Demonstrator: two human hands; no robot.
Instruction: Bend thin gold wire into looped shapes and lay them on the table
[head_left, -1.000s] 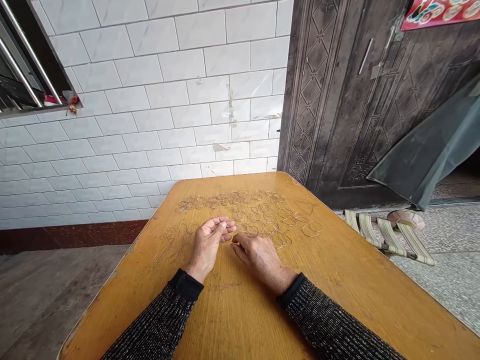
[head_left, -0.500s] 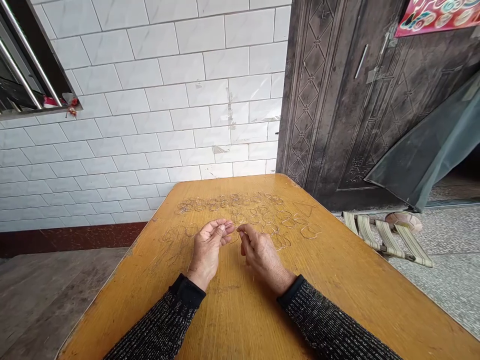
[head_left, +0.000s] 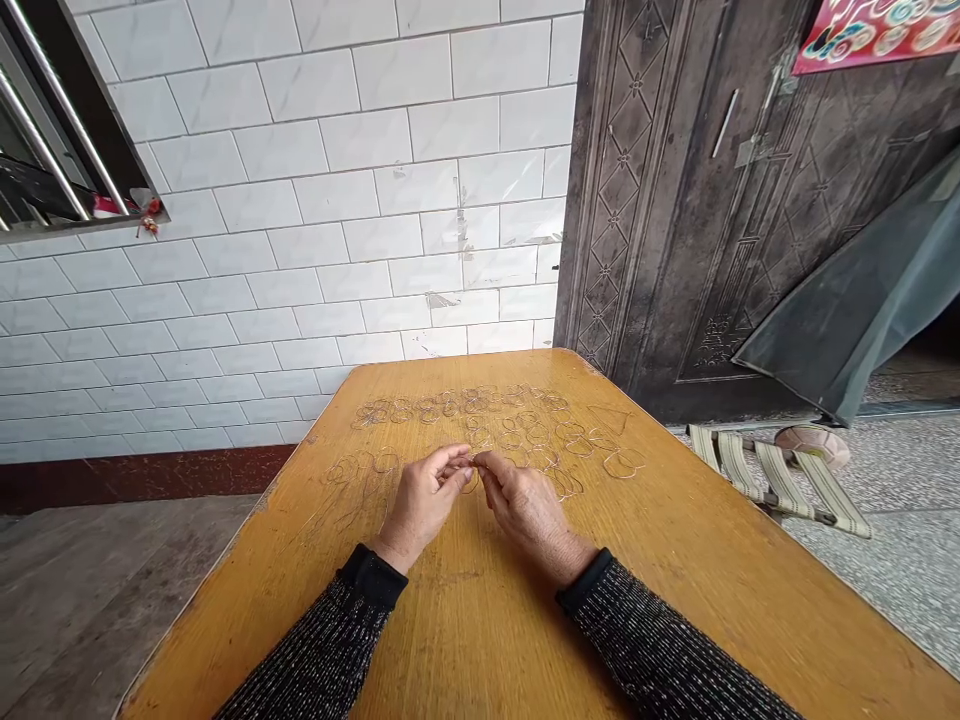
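Observation:
My left hand [head_left: 426, 497] and my right hand [head_left: 529, 508] meet over the middle of the table, fingertips nearly touching. Both are closed in a pinch on a thin wire, of which a small loop [head_left: 471, 484] shows just below the fingertips. Most of that wire is hidden by the fingers. Beyond my hands lie several wire pieces bent into flower-like loops [head_left: 474, 400]. More loops [head_left: 574, 440] spread to the right, among them a heart-like one [head_left: 624, 463]. Loose thin wires [head_left: 364, 490] lie left of my left hand.
The wooden table [head_left: 465, 640] reaches toward a white tiled wall [head_left: 360, 200]. A dark carved door [head_left: 675, 250] stands at the right, with a grey-green sheet [head_left: 847, 300] hanging by it. A stool with striped straps [head_left: 780, 475] is on the floor to the right.
My left hand has turned slightly and its fingertips have come right up to those of my right hand. The right hand has hardly moved.

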